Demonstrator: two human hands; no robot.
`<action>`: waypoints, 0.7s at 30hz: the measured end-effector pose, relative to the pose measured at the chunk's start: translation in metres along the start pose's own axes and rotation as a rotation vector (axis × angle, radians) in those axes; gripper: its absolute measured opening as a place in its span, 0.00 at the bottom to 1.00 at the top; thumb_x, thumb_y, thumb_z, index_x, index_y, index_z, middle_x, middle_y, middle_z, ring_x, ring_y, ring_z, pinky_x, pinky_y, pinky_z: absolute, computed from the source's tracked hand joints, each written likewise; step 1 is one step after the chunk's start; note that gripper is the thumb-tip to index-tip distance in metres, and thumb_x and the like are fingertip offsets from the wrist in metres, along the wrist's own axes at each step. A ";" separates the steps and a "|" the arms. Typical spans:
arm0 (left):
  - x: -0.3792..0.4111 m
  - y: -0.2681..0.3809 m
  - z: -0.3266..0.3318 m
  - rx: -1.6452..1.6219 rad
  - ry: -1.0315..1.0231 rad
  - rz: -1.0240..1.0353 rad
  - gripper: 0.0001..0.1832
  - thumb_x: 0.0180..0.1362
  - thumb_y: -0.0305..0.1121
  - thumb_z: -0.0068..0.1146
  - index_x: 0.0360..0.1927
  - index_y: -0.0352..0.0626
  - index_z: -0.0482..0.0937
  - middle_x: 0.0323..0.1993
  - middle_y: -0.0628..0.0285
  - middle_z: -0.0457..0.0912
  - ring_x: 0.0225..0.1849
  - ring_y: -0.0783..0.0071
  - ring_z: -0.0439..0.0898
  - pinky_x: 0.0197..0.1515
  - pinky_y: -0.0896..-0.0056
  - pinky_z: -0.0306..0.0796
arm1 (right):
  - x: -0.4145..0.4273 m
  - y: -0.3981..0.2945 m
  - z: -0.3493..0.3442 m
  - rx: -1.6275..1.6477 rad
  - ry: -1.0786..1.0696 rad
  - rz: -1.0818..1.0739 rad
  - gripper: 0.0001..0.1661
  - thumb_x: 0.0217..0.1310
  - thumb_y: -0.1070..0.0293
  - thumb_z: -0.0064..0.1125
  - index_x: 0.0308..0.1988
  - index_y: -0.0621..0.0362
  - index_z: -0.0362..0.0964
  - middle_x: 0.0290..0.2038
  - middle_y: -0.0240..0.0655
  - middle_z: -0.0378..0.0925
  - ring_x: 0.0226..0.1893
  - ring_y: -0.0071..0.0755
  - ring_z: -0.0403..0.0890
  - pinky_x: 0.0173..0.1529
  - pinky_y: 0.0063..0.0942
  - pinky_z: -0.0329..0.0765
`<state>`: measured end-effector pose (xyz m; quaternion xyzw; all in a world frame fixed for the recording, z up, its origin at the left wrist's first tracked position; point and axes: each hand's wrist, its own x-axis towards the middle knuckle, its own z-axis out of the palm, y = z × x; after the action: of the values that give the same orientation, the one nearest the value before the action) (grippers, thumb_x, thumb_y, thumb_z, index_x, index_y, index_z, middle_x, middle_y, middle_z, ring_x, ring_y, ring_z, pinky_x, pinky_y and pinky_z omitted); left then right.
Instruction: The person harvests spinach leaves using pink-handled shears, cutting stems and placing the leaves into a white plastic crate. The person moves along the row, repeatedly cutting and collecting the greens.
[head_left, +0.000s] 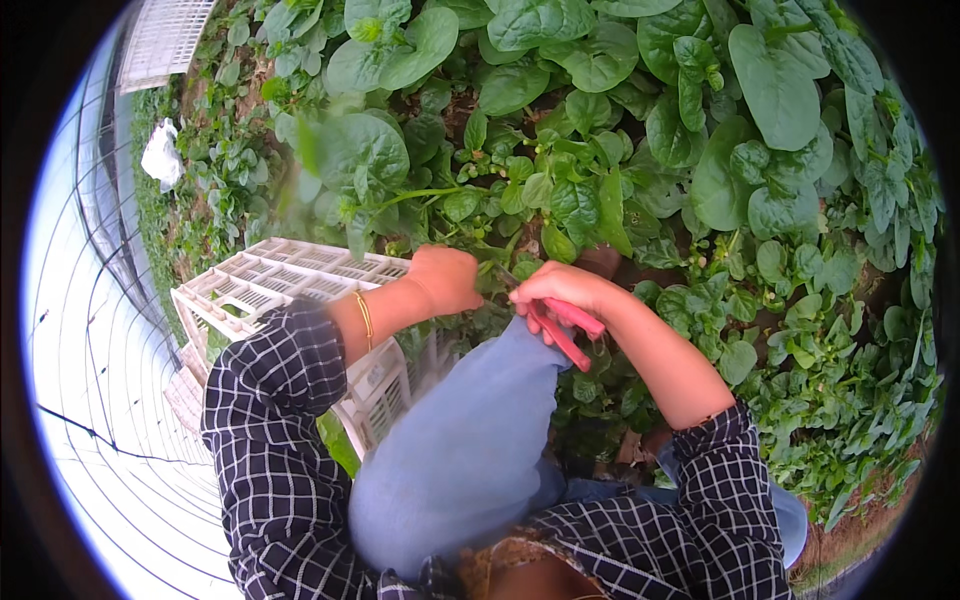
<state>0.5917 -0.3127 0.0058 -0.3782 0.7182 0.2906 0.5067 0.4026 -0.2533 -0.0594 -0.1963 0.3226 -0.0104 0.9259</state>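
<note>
My right hand (559, 292) is closed around pruning shears with red handles (559, 337), above my knee. Their metal blades point left, into the leafy stems beside my left hand. My left hand (450, 279) is curled, back up, among the green plants (517, 195); whether its fingers hold a stem is hidden. A thin gap separates the two hands. Broad, dark green leaves and small clustered shoots grow in front of both hands. A white plastic crate (300, 277) stands under and behind my left forearm, with some green leaves visible in it.
My bent leg in blue trousers (465, 435) lies between the arms. A white plastic bag (162, 155) rests among plants at the far left. Another white crate (165, 37) is at the top left. Dense leafy plants cover the right side, with bare soil (855, 547) at lower right.
</note>
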 end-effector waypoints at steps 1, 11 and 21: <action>0.002 -0.001 0.003 -0.018 0.011 -0.024 0.20 0.48 0.49 0.61 0.34 0.41 0.82 0.34 0.51 0.83 0.40 0.53 0.82 0.44 0.58 0.75 | 0.006 0.000 0.001 -0.004 0.041 -0.023 0.16 0.55 0.58 0.57 0.29 0.63 0.75 0.21 0.37 0.78 0.15 0.30 0.78 0.18 0.26 0.70; -0.068 -0.028 -0.093 -0.159 0.401 0.022 0.09 0.42 0.34 0.59 0.28 0.43 0.80 0.23 0.51 0.79 0.30 0.50 0.80 0.36 0.53 0.73 | -0.039 -0.013 -0.009 0.211 0.197 -0.194 0.12 0.56 0.66 0.56 0.33 0.65 0.72 0.22 0.40 0.78 0.14 0.30 0.77 0.18 0.26 0.74; 0.000 -0.088 -0.040 0.312 0.446 -0.135 0.09 0.42 0.29 0.59 0.31 0.47 0.81 0.35 0.63 0.82 0.44 0.63 0.77 0.47 0.61 0.71 | 0.036 -0.051 -0.002 0.196 0.119 -0.184 0.20 0.59 0.56 0.53 0.34 0.65 0.72 0.25 0.42 0.79 0.19 0.36 0.82 0.15 0.23 0.68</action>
<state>0.6453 -0.3926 0.0158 -0.3973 0.8211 0.0515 0.4065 0.4356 -0.3064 -0.0638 -0.1327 0.3549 -0.1385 0.9150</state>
